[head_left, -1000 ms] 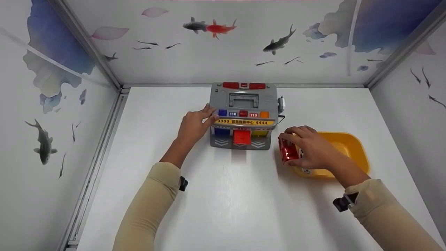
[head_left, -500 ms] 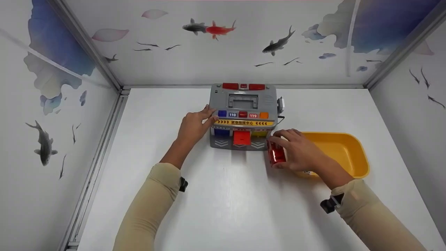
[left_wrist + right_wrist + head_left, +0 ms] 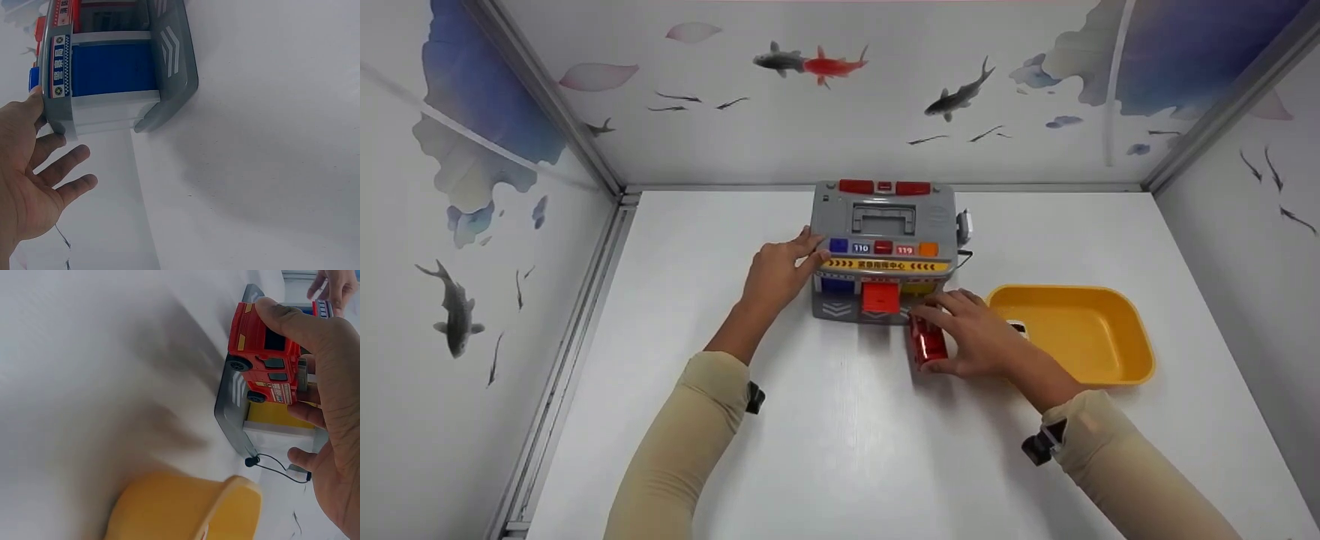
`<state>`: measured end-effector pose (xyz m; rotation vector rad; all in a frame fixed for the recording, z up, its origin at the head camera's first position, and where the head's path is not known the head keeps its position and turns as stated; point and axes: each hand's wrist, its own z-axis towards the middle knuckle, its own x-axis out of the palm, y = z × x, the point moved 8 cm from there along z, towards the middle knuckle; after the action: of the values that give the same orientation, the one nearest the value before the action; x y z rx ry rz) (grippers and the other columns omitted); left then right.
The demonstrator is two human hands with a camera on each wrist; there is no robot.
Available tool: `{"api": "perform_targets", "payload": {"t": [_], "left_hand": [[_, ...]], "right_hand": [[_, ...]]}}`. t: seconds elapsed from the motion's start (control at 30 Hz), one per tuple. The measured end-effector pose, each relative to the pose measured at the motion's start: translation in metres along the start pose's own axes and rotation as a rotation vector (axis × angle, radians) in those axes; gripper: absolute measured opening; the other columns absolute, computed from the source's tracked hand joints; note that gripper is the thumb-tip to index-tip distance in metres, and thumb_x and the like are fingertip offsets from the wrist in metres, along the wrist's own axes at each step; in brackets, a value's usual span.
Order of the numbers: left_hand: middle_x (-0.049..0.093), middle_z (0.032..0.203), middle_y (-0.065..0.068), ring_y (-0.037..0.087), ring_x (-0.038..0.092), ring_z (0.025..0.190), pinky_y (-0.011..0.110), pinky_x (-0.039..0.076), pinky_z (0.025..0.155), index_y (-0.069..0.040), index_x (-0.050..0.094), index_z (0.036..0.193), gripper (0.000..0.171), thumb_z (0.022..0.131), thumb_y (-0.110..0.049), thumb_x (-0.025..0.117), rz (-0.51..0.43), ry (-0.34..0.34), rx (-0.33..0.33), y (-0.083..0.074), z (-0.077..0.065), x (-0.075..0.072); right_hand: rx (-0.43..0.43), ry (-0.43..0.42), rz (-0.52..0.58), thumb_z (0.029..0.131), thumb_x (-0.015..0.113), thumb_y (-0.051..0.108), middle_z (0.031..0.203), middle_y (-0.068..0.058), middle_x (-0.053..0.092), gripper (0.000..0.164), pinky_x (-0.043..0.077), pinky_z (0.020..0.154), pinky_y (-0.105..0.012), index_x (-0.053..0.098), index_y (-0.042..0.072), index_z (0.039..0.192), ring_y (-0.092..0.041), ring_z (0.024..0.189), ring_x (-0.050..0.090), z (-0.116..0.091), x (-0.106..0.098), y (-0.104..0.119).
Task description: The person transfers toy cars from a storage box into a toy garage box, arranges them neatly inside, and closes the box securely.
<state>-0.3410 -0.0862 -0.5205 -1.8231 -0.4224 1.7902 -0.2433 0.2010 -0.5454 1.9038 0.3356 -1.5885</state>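
Note:
A grey toy emergency-centre garage (image 3: 885, 217) stands at the back of the table. Three bays line its front, blue, red and yellow, and the red door panel (image 3: 880, 297) sticks out. My left hand (image 3: 780, 271) holds the roof's front left corner between thumb and index finger; the other fingers spread free in the left wrist view. In my right hand (image 3: 971, 330) is a red toy fire engine (image 3: 267, 354), pinched at both ends between thumb and fingers. It overlaps the front right edge of the garage's grey base (image 3: 840, 308).
A yellow tray (image 3: 1140, 337) lies on the right, with a small black-and-white thing (image 3: 1018, 328) at its left side, partly hidden by my right hand. A black cord (image 3: 275, 464) hangs at the garage's right side. Printed walls enclose the white table (image 3: 825, 450).
My right hand has carried the fire engine left, from the tray's left edge to the front right of the garage. The left hand and garage stay put.

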Motion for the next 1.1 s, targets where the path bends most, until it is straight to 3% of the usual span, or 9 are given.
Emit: {"api": "perform_targets", "payload": {"t": [0.37, 0.7, 1.1], "left_hand": [[0.054, 0.165, 0.004, 0.032, 0.058, 0.152, 0.049, 0.049, 0.126, -0.028, 0.063, 0.156, 0.054, 0.109, -0.056, 0.063, -0.007, -0.006, 0.016, -0.001, -0.001, 0.000], [0.056, 0.164, 0.005, 0.032, 0.059, 0.151, 0.049, 0.051, 0.124, -0.027, 0.064, 0.155, 0.054, 0.110, -0.056, 0.063, -0.013, -0.009, 0.030, -0.001, -0.001, -0.001], [0.056, 0.163, 0.004, 0.032, 0.059, 0.151, 0.050, 0.052, 0.124, -0.028, 0.063, 0.155, 0.054, 0.110, -0.058, 0.061, -0.011, -0.006, 0.023, 0.001, -0.001, -0.001]], "right_hand": [[-0.016, 0.015, 0.043, 0.088, 0.090, 0.056, 0.164, -0.006, 0.054, 0.090, 0.036, 0.134, -0.065, 0.054, 0.025, 0.164, -0.033, 0.155, 0.048, 0.009, 0.022, 0.012], [-0.058, -0.023, 0.038, 0.089, 0.091, 0.055, 0.166, -0.010, 0.052, 0.090, 0.043, 0.129, -0.064, 0.055, 0.019, 0.162, -0.035, 0.150, 0.050, 0.022, 0.032, 0.026], [-0.015, -0.004, 0.116, 0.090, 0.089, 0.058, 0.173, -0.009, 0.044, 0.093, 0.041, 0.132, -0.060, 0.048, 0.023, 0.166, -0.034, 0.158, 0.043, 0.035, 0.052, 0.028]]}}
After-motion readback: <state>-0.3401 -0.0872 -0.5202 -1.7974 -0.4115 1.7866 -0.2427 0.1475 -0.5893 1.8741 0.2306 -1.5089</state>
